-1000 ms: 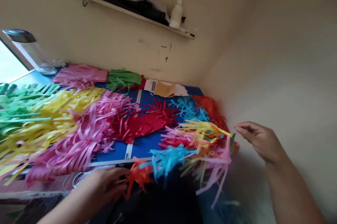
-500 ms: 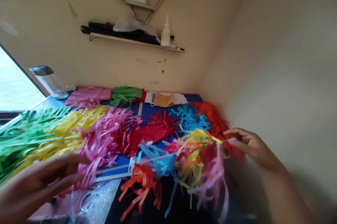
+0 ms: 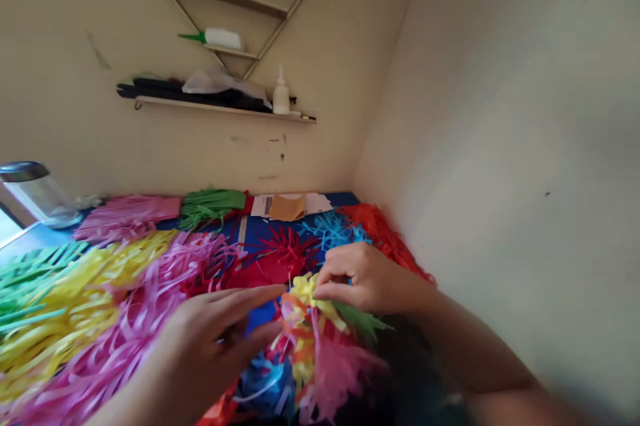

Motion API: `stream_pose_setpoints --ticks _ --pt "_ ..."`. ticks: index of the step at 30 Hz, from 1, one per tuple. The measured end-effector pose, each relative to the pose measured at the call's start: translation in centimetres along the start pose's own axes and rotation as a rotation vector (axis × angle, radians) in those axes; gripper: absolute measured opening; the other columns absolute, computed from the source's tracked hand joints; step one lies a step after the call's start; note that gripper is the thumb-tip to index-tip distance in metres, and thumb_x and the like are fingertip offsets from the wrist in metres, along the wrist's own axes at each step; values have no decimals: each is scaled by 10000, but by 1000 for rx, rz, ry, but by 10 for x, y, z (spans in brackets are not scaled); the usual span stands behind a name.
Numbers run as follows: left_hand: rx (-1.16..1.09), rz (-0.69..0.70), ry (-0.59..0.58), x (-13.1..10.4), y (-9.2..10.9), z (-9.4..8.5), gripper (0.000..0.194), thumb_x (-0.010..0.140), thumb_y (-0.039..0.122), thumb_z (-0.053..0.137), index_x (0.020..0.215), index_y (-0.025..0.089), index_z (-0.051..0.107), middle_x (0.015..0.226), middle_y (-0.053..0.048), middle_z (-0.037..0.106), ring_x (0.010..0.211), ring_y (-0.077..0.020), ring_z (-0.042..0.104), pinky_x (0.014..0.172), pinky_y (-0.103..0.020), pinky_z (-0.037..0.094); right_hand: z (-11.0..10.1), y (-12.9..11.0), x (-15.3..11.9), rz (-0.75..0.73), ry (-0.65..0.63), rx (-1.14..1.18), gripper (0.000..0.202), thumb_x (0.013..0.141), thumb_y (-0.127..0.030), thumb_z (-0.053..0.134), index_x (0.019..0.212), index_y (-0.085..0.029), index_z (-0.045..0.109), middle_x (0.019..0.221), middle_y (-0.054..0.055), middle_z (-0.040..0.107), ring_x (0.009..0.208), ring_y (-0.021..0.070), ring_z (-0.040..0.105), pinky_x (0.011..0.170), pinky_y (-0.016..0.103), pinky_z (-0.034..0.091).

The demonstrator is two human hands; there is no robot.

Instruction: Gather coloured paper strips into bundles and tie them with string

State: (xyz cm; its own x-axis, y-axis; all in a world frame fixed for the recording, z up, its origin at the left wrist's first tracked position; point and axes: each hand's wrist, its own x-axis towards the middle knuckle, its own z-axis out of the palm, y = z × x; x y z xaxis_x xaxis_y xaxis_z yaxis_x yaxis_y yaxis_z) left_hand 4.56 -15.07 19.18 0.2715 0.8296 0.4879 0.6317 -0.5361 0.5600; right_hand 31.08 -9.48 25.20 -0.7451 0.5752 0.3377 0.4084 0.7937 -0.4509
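Tassel garland (image 3: 307, 339), multicoloured: near edge of blue counter (image 3: 343, 200). Right hand (image 3: 373, 283): fingers closed on its yellow tassel (image 3: 301, 287). Left hand (image 3: 200, 339): fingers parted, beside it. Orange fringe (image 3: 385, 233): right edge. Papers (image 3: 317, 203): far edge.

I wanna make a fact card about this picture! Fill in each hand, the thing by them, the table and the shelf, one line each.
left hand: the left hand is beside the bunch, thumb and index finger apart; touching unclear
right hand: the right hand has its fingertips at the bunch's yellow strips; grip unclear
thing by them: colorful fringed bunch
table: blue table with yellow fringe, pink fringe and red fringe
shelf: low shelf with white nozzle bottle
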Motion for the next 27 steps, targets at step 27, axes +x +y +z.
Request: stream_pose_setpoints --ticks 27 --pt "420 -2 -539 42 7 80 299 910 389 474 877 282 750 899 -35 762 867 -246 703 724 -318 457 66 27 -57 44 71 -352 445 894 -223 603 1315 -83 563 1265 158 639 1185 262 568 1056 390 420"
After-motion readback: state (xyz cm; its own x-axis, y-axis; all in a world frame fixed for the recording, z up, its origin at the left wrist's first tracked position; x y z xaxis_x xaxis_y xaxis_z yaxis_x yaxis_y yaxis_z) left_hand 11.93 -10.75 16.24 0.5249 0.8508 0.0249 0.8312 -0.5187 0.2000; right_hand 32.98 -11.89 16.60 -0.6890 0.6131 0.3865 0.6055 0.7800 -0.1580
